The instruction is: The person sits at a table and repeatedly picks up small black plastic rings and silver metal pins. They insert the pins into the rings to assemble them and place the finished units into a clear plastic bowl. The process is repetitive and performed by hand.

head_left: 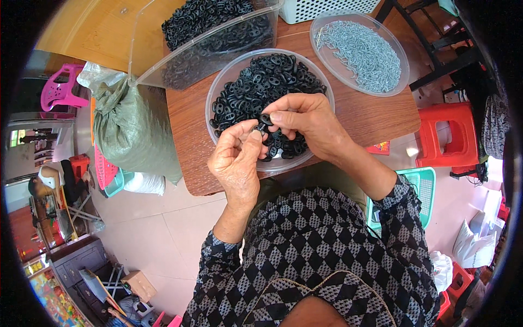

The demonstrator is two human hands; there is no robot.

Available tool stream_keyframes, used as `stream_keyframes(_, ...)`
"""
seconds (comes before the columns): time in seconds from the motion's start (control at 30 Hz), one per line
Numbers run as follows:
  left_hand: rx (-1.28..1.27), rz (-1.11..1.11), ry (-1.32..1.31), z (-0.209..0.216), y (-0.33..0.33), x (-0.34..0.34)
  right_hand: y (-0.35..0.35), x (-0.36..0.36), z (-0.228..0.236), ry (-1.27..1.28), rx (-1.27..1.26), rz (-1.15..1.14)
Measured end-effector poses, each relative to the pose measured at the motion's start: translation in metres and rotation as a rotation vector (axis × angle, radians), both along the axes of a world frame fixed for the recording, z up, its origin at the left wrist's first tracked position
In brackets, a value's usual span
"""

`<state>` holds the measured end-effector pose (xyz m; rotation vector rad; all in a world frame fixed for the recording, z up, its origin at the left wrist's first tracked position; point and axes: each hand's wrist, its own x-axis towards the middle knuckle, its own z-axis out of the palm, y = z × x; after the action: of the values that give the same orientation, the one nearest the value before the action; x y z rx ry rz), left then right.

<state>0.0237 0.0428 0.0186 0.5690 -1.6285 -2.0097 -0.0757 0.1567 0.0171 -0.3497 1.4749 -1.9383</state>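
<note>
My right hand (313, 124) pinches a small black looped plastic part (265, 118) between thumb and fingertips. Close against it, the fingers of my left hand (237, 159) are pinched together on something small that I cannot make out, partly dark with a shiny bit. Both hands meet above the near part of a round clear tub (213, 90). Inside the tub lies a heap of black looped parts (256, 82), each with two holes. To the right, a shallow clear dish (403, 68) holds many small silvery screws or pins (359, 54).
Behind the round tub, a large clear bin (201, 52) with more black parts stands tilted on the brown wooden table (381, 117). A white perforated basket (313, 10) is at the back. Left stands a green sack (133, 131); right, red stools (444, 133) and a teal basket (427, 191).
</note>
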Motion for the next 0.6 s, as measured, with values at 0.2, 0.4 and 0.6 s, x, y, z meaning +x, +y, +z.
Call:
stream_keyframes(0.2, 0.005, -0.003, -0.004, 0.0011, -0.0015, 0.0003, -0.0007, -0.001, -0.0017, -0.079, -0.032, 0.015)
stream_keyframes(0.4, 0.045, -0.011, 0.022, 0.0021, -0.0021, -0.0001, -0.0003, -0.003, 0.0016, -0.215, -0.051, 0.029)
stream_keyframes(0.6, 0.051, -0.016, 0.014, 0.0003, -0.0014, 0.0003, -0.0026, -0.0015, 0.0026, -0.166, -0.022, 0.021)
